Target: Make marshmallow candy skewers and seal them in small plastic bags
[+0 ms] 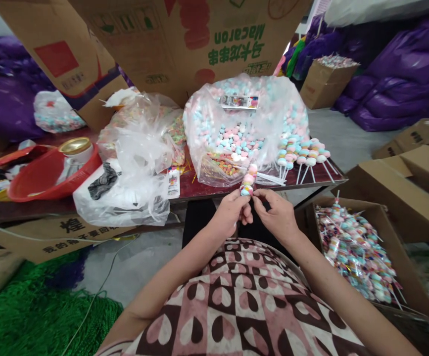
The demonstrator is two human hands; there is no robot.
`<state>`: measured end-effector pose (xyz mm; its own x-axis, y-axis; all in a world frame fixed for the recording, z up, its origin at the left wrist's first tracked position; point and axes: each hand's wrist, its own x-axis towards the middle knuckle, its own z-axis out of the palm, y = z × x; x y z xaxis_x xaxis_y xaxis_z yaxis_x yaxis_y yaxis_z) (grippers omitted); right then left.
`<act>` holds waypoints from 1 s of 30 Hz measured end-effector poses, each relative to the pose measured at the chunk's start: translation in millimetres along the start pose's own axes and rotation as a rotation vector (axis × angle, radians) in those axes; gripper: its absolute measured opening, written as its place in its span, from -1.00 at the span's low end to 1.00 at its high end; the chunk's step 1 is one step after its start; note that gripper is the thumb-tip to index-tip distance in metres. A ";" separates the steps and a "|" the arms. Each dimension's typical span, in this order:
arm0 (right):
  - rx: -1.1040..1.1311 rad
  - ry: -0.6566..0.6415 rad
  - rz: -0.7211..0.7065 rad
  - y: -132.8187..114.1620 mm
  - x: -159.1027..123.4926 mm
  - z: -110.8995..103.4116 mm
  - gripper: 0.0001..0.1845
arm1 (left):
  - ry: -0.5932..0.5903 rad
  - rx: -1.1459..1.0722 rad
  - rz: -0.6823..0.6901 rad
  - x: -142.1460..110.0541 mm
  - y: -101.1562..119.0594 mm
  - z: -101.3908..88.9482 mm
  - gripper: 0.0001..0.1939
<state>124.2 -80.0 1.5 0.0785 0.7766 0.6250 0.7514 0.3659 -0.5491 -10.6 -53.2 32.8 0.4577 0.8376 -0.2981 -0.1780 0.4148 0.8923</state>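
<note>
My left hand (232,212) is closed round the lower part of a marshmallow stick (250,177), which stands upright with pink, white and blue pieces above the fingers. Close beside it, my right hand (276,213) has thumb and forefinger pinched at the foot of the same stick; whatever lies between those fingertips is too small to make out. Just beyond the hands, a large clear bag (209,128) lies open, full of pastel marshmallows (238,138). Bare white sticks (271,179) rest at its front edge, and several threaded marshmallow sticks (307,152) lie to its right.
A cardboard box (409,282) of wrapped marshmallow sticks stands low on my right. On the dark red table (195,190) are a white plastic bag (136,178) and a red basin (32,185). A tall carton (155,54) rises behind. Green strands (39,316) cover the floor at left.
</note>
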 end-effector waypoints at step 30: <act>-0.039 -0.019 0.005 7.0 9.3 20.7 -0.90 | 0.036 -0.309 0.054 19.8 -11.3 -15.3 -0.69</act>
<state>116.6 -59.6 -8.0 0.0701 0.7884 0.6112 0.7759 0.3420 -0.5301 -12.8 -35.9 11.6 0.4102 0.8713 -0.2694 -0.4602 0.4528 0.7637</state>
